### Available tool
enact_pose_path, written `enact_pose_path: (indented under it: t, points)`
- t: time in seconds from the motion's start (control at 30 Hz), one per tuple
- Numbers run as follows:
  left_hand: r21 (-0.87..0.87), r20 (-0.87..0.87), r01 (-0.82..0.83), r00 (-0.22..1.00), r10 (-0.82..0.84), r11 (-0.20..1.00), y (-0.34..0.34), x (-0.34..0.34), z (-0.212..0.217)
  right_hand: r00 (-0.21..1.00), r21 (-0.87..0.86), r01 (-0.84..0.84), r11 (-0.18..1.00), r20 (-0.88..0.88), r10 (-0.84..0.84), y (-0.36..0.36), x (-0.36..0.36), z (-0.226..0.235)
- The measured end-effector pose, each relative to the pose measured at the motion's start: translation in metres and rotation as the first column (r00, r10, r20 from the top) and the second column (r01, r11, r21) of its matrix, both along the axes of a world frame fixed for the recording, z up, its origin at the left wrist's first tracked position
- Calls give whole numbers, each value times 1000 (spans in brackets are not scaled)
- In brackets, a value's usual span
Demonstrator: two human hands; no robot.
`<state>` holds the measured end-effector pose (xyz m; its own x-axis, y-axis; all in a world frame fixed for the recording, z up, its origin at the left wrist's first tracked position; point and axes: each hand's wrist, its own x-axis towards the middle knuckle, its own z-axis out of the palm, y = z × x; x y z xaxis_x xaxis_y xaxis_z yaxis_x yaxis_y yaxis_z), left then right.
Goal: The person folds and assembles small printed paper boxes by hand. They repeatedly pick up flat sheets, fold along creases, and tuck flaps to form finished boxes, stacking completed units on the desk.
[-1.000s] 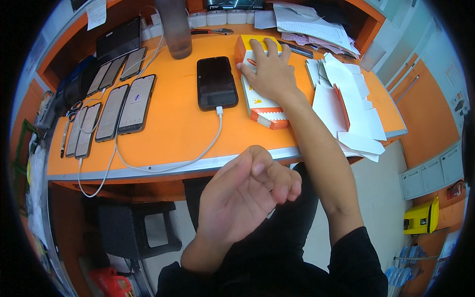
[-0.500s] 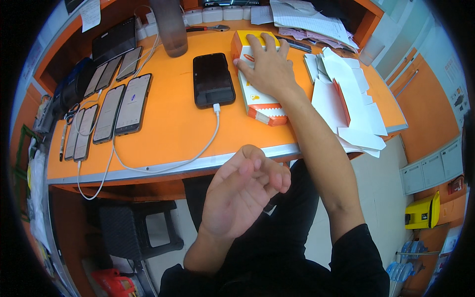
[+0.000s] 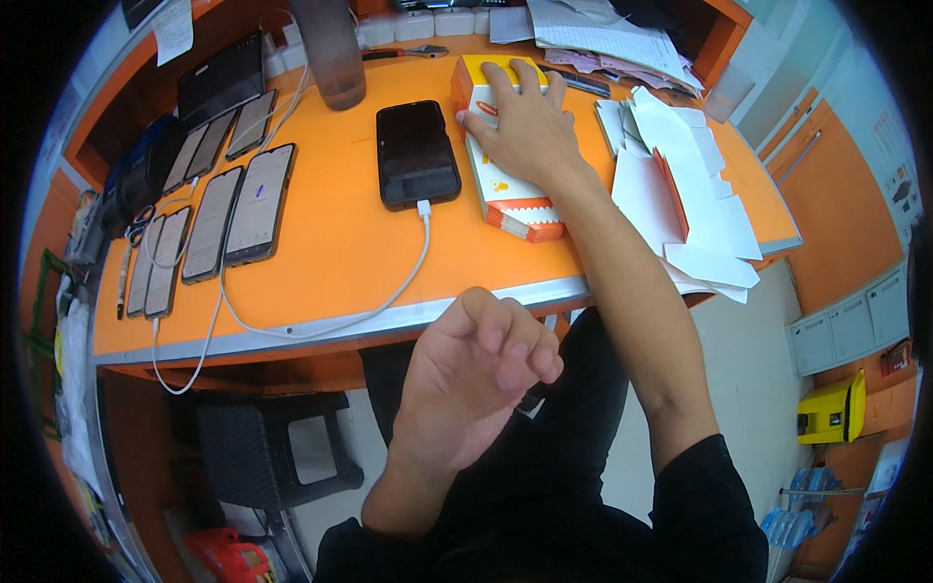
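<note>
On the orange desk the right hand stays flat, fingers spread, pressing the orange-and-white flat box stack beside the charging black phone; the left hand remains loosely curled, empty, below the desk edge.

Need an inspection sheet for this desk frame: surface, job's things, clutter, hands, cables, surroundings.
Surface: orange desk, bare in the middle.
Job's things: stack of flat orange-and-white cartons under the right hand; black phone beside it, screen dark.
Clutter: row of phones at left, white folded cartons at right, papers at back, dark tumbler.
Hands: right hand flat on the stack; left hand empty, below the desk edge.
Cables: white cable plugged into the black phone.
Surroundings: black stool, yellow object on the floor.
</note>
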<state>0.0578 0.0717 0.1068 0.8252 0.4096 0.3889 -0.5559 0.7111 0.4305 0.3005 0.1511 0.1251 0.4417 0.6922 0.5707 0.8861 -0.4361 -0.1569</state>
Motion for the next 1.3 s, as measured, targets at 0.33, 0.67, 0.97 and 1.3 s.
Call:
enact_pose_path:
  t: [0.33, 0.67, 0.97, 1.3]
  points:
    - [70, 66, -174, 983, 169, 982, -12, -24, 50, 976, 320, -98, 942, 215, 28, -40, -26, 29]
    - [346, -101, -364, 902, 420, 865, 2, -52, -4, 562, 670, -638, 380, 67, 824, -178, -120, 64]
    - [651, -604, -371, 276, 748, 663, 43, -120, -149, -153, 923, -359, -138, 87, 984, -195, -143, 70]
    - [918, -227, 301, -142, 964, 260, 31, -93, -217, -346, 866, -438, -240, 84, 934, -180, -119, 4]
